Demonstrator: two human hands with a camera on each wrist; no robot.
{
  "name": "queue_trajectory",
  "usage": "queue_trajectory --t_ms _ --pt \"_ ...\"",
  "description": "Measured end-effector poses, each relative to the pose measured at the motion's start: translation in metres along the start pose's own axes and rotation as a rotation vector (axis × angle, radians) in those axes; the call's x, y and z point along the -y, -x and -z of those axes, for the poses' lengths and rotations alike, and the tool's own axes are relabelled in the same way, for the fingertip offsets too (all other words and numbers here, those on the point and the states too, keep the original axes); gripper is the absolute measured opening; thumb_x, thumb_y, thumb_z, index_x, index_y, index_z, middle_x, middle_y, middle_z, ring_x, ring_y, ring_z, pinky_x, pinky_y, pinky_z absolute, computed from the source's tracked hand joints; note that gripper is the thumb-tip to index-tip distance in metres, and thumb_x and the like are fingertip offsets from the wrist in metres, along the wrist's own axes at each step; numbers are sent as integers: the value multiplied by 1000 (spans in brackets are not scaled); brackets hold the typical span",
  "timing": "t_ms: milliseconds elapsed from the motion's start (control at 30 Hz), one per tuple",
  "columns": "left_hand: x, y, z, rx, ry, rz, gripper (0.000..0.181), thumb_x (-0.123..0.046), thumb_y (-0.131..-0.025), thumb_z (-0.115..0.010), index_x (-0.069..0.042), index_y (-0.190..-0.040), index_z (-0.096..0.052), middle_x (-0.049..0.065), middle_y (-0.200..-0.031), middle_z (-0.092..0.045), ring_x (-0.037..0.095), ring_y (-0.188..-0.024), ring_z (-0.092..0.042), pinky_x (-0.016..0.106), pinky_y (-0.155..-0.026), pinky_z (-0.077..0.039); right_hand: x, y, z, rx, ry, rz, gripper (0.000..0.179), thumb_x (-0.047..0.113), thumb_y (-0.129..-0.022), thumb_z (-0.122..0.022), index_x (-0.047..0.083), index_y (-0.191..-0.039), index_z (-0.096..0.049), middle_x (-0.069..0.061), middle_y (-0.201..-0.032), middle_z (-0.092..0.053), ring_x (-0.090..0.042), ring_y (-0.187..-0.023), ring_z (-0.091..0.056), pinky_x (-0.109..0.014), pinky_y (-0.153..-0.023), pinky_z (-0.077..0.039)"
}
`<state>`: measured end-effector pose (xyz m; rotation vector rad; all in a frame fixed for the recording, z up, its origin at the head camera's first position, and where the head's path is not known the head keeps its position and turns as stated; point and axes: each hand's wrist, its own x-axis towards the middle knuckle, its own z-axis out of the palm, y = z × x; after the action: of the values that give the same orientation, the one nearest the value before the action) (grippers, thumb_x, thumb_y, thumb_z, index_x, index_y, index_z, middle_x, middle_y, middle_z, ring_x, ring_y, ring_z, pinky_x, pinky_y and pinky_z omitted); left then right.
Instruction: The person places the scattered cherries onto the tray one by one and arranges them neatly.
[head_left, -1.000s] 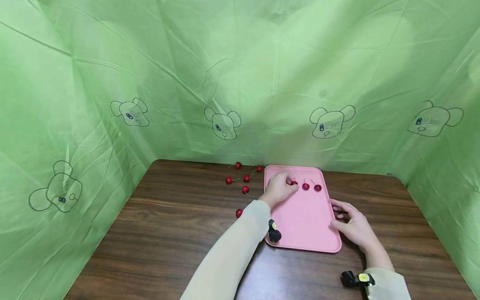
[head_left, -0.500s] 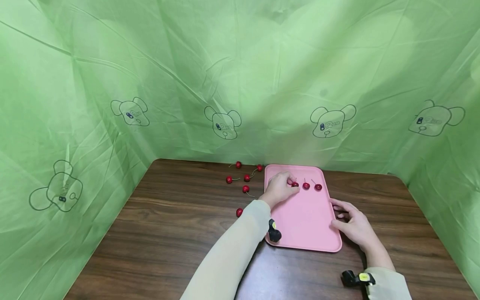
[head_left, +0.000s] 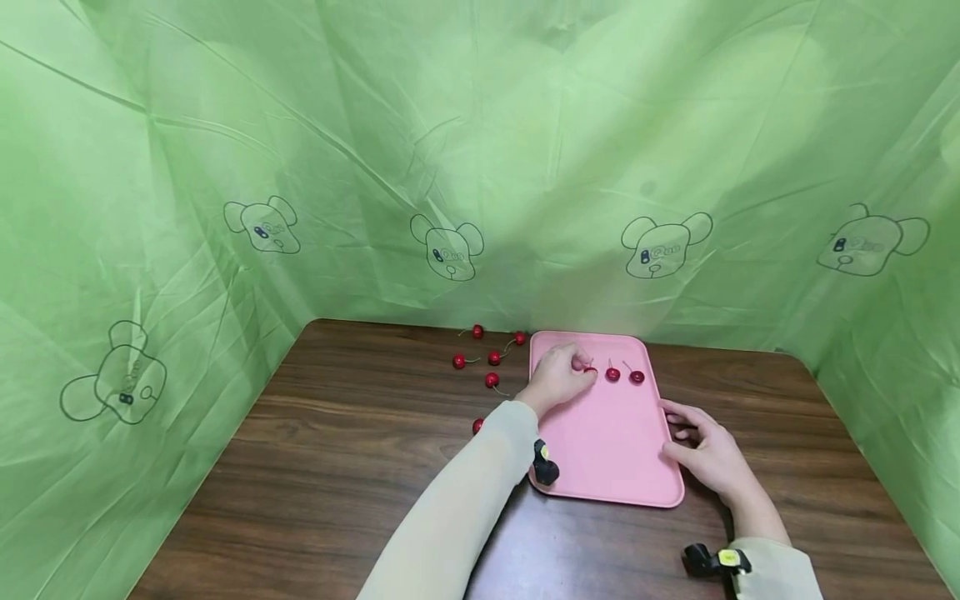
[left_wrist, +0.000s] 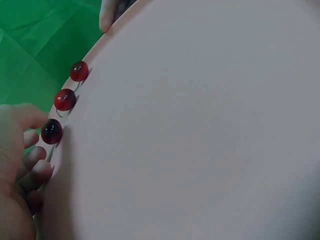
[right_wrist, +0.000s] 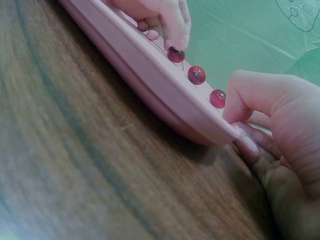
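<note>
My left hand reaches over the far left part of a pink tray. Its thumb and index finger pinch a red cherry low on the tray surface, the other fingers curling beside it. To the right of this cherry lie two more, a middle cherry and a right cherry, forming a row with their stems pointing away. My right hand rests along the tray's right side, fingertips touching the rim with the fingers loosely bent.
Several cherries lie on the brown wooden table left of the tray, among them a back cherry and one partly behind the left sleeve. A green curtain closes off the table's back and sides.
Both hands stay nearly in place. The left fingers shift slightly at the cherry, which shows a little less than half a second ago.
</note>
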<state>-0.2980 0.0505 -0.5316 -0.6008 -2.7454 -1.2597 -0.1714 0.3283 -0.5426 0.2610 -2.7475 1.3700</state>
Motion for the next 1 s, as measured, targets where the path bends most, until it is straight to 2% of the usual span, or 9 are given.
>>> queue_trajectory --t_ms 100,233,367,467,567,767,1000 --pt "1 -1 3 -10 23 -16 13 -18 -98 -77 -9 -108 -75 1 -99 -72 11 -94 -64 20 -88 -51 -1 0 0 -5 -9 4 68 2 -88 -86 3 -152 -62 -20 -133 -69 -6 -103 -62 -13 -85 -48" --pt "0 -2 10 1 45 -6 10 -16 -100 -75 -11 -109 -75 -2 -98 -71 8 -92 -63 18 -89 -52 -2 1 -1 -5 -8 4 68 1 -88 -86 3 -152 -62 -20 -134 -69 -5 -103 -62 -13 -85 -48" --pt "-8 -1 24 20 87 -4 14 -12 -99 -75 -7 -112 -73 3 -101 -72 10 -92 -64 20 -88 -53 -3 1 -2 -6 -12 8 68 1 -88 -86 2 -152 -61 -20 -133 -68 -3 -102 -62 -13 -84 -49" --pt "-14 0 36 29 71 -6 16 -13 -100 -74 -7 -114 -73 5 -102 -73 12 -92 -67 21 -88 -53 -3 0 -3 -10 -25 20 67 -1 -88 -85 1 -151 -61 -21 -132 -69 -1 -101 -62 -13 -84 -49" --pt "-18 2 49 51 43 -5 18 -18 -102 -73 -9 -117 -73 1 -103 -73 10 -92 -68 21 -87 -53 -2 0 -3 -11 -33 29 67 -2 -88 -84 0 -150 -62 -21 -132 -69 0 -101 -62 -12 -85 -49" --pt "-22 9 70 87 74 -16 25 -20 -103 -67 -9 -125 -72 -2 -106 -70 9 -95 -65 22 -88 -53 -3 0 -3 -5 -27 25 68 0 -88 -85 1 -151 -61 -21 -133 -68 -2 -102 -62 -13 -85 -49" --pt "-25 24 85 97 27 -37 28 -23 -103 -66 -11 -128 -73 -6 -104 -69 9 -93 -63 24 -86 -52 -2 0 -1 -4 -16 10 68 1 -88 -86 2 -152 -61 -21 -134 -68 -4 -104 -62 -13 -85 -48"
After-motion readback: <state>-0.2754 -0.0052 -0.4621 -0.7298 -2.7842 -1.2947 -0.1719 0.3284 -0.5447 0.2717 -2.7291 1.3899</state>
